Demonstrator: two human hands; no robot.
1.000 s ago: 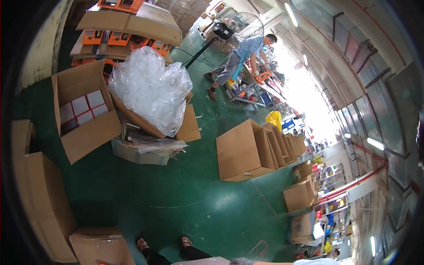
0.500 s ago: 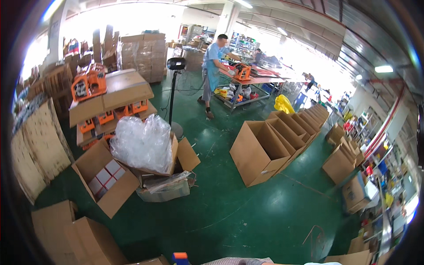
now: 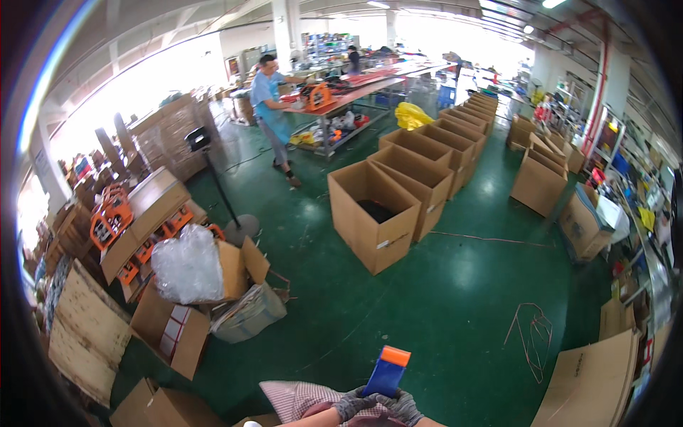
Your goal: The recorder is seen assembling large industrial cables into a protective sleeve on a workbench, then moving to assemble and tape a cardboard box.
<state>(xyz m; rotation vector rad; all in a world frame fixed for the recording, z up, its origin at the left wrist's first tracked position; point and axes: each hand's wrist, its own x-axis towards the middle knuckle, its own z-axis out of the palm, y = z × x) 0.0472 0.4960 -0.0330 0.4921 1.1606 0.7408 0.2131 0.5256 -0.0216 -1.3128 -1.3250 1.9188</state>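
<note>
A flat blue piece with an orange end [image 3: 385, 375] stands up at the lower edge, its exact kind unclear. My left hand [image 3: 353, 404], in a grey knitted glove, is closed at its base. My right hand [image 3: 403, 408], also gloved in grey, meets the left there with its fingers bent round the same base. The fingertips are partly hidden. Below and beside the hands spreads a checked cloth garment [image 3: 299, 400].
A row of open cartons [image 3: 373, 213] runs into the distance; the nearest holds something dark. Left are a clear plastic bundle [image 3: 188, 265], an open carton of white boxes [image 3: 171, 331] and a black stand [image 3: 222, 186]. A co-worker [image 3: 267, 107] stands at a table. A thin cord [image 3: 530, 334] lies right.
The view has swung to the right, so the cartons sit further left. The blue and orange piece has risen into fuller view, and both gloved hands now show around it.
</note>
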